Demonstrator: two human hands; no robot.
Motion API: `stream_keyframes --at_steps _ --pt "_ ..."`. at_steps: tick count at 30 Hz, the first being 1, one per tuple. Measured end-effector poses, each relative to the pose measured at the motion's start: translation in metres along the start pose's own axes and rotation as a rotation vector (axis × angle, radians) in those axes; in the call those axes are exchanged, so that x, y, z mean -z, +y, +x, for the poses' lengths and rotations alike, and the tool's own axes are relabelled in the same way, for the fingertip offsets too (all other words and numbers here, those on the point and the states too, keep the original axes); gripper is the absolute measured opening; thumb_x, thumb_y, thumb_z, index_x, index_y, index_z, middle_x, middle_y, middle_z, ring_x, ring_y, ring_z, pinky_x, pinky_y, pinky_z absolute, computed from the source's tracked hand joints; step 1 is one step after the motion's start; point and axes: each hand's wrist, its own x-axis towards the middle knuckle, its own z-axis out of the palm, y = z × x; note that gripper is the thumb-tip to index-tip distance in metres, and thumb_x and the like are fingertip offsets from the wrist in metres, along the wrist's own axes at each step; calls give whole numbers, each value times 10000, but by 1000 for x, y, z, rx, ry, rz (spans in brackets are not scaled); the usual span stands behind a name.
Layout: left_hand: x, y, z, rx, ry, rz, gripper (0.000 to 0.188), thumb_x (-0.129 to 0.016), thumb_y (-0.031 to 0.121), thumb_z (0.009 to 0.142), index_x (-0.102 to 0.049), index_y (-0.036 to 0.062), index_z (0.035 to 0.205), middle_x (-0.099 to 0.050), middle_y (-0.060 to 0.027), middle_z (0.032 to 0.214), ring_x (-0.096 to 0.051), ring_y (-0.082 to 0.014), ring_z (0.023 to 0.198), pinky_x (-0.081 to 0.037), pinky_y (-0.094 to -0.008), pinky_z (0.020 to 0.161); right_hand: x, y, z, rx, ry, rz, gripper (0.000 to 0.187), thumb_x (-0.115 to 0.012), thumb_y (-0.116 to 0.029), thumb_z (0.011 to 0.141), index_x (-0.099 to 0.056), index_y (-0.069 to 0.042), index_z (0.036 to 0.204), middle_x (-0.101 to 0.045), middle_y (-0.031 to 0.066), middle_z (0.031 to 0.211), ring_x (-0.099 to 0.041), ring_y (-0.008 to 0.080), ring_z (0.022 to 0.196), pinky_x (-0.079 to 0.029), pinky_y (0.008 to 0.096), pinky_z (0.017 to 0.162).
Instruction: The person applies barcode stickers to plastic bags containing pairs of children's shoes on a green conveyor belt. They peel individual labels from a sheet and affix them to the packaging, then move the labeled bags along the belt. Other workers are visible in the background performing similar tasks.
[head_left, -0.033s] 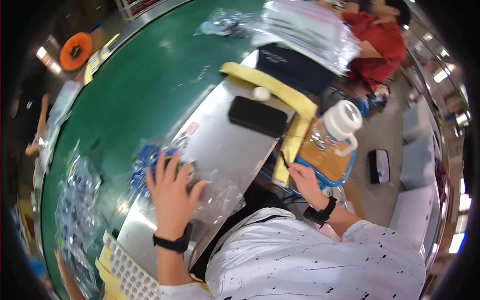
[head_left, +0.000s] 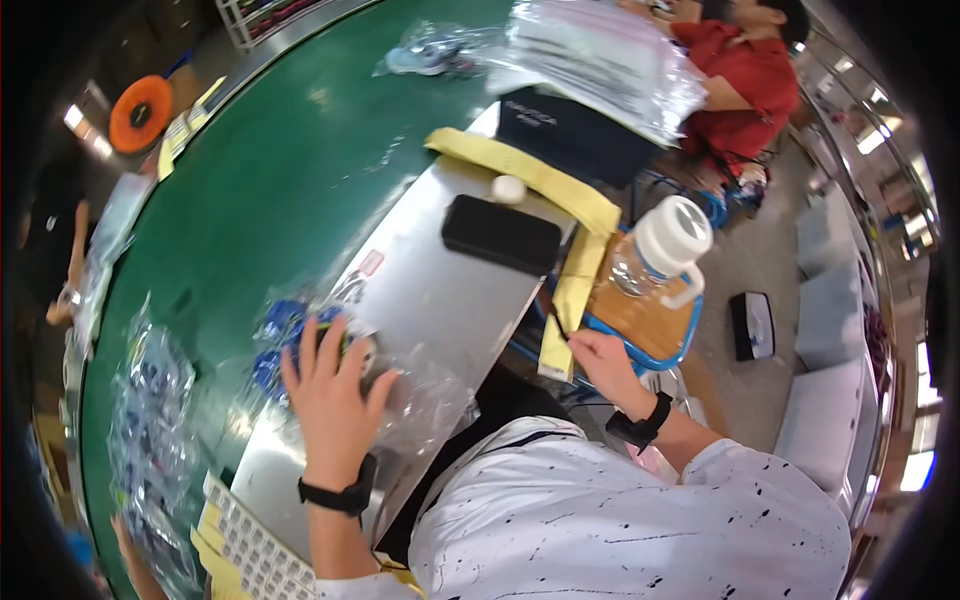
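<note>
My left hand [head_left: 335, 410] lies spread over a clear plastic bag [head_left: 428, 395] on a metal plate. Beside its fingertips are bright blue pieces [head_left: 270, 372] in clear film; the palm hides part of what lies there. Between the closed fingers of my right hand [head_left: 603, 366] is a thin black stick-like tool [head_left: 557, 322], whose exact kind I cannot make out. That hand hovers by the yellow-covered edge [head_left: 572, 285] at the plate's right end.
A black oblong case [head_left: 500, 233] and a white round cap [head_left: 508, 189] rest on the metal plate [head_left: 420, 270]. To the right, a white-lidded jug [head_left: 675, 240] stands on a blue-rimmed stool [head_left: 640, 315]. Bagged items [head_left: 150, 420] lie left on the green table [head_left: 260, 160]; a person in red [head_left: 745, 85] sits far right.
The whole view has shifted a little, so the table and its things appear slightly further left. Both hands keep nearly the same pose.
</note>
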Motion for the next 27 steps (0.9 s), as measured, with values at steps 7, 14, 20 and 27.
stream_keyframes --at_steps 7,14,20,27 --pt "10 -6 -26 24 -8 11 419 -718 182 779 -599 58 1161 -472 -126 1416 -360 -358 1352 -213 -542 1109 34 -32 -34 -31 -17 96 228 -670 -175 877 -692 47 927 -664 72 716 -542 95 601 -437 259 564" --pt "15 -5 -31 75 19 15 457 -722 156 769 -586 59 1195 -478 -151 1391 -352 -374 1353 -228 -549 1107 60 -66 -33 -160 -37 667 164 -639 -99 902 -675 31 994 -670 7 904 -573 44 791 -463 203 713" --pt "-9 69 -10 -187 96 -376 399 -624 45 778 -555 24 1171 -506 -205 1290 -413 -396 1289 -278 -568 1087 27 -77 -8 3 -107 572 107 -675 -39 871 -652 30 950 -627 -26 846 -564 34 770 -458 191 697" --pt "-89 110 69 -325 32 -223 544 -623 269 885 -454 75 1364 -390 -82 1479 -362 -332 1353 -304 -604 1053 36 -62 -12 -165 -86 617 257 -585 -221 951 -679 17 966 -629 -2 808 -544 45 736 -455 229 672"
